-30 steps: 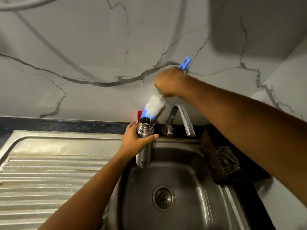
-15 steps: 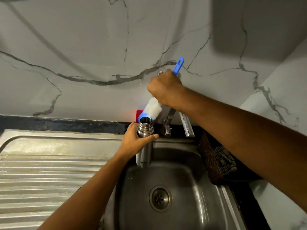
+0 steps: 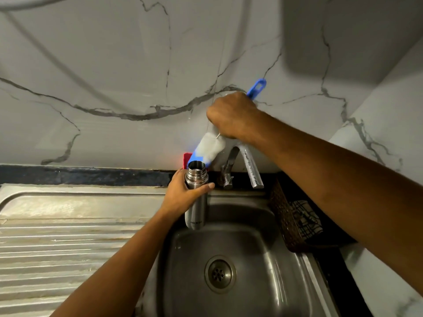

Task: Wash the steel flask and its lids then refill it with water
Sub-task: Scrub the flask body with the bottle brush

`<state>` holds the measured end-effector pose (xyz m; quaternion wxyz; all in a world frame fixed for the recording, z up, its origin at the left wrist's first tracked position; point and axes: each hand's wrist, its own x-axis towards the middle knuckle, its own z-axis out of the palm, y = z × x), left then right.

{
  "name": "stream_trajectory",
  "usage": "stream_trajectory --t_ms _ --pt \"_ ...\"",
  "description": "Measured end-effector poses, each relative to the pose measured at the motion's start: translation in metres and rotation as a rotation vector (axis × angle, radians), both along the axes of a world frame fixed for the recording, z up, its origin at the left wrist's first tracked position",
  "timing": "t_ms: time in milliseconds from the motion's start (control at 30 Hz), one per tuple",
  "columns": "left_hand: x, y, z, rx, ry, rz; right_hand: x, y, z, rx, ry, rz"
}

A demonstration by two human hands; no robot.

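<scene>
Curled round the flask [image 3: 196, 216] below its open neck, my left hand [image 3: 183, 196] holds it upright over the sink [image 3: 251, 243], back-left corner. Right hand [image 3: 231, 115] fisted on the tilted brush [image 3: 210, 147]; white bristles above the mouth, blue tip at the rim. Tap [image 3: 229, 167] just right.

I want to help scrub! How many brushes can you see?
1. The blue-handled bottle brush is in the right hand, its tip at the mouth of the steel flask. Another could be hidden in the basket.
</scene>
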<state>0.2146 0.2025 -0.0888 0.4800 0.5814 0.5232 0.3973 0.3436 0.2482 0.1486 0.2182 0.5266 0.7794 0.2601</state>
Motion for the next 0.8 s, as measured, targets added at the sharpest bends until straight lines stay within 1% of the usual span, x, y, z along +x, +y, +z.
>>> stream_trajectory --t_ms 67,200,300,433,533,600,667,733,800 --pt "0.001 0.001 0.0 -0.006 0.003 0.009 -0.004 -0.002 -0.002 0.017 0.0 -0.008" --pt "0.005 0.003 0.0 0.0 0.02 0.024 -0.014 -0.01 -0.041 -0.076 0.025 -0.043" --pt "0.005 0.006 0.0 -0.004 0.043 0.028 -0.014 -0.013 -0.057 -0.065 0.027 -0.043" --pt "0.006 0.007 0.002 -0.037 0.025 0.002 0.001 -0.026 -0.032 -0.029 0.104 -0.084" --pt "0.005 0.009 0.007 -0.056 0.022 -0.009 0.026 -0.048 -0.005 0.065 0.19 -0.145" --pt "0.006 0.008 0.014 -0.069 0.027 -0.018 0.047 -0.068 0.008 0.132 0.295 -0.208" --pt "0.007 0.006 0.023 -0.072 0.034 -0.014 0.07 -0.089 0.015 0.166 0.456 -0.27" --pt "0.009 0.004 0.029 -0.057 0.045 -0.009 0.095 -0.113 0.016 0.181 0.654 -0.329" --pt "0.008 0.0 0.035 -0.052 0.049 -0.007 0.118 -0.14 0.013 0.172 0.891 -0.375"
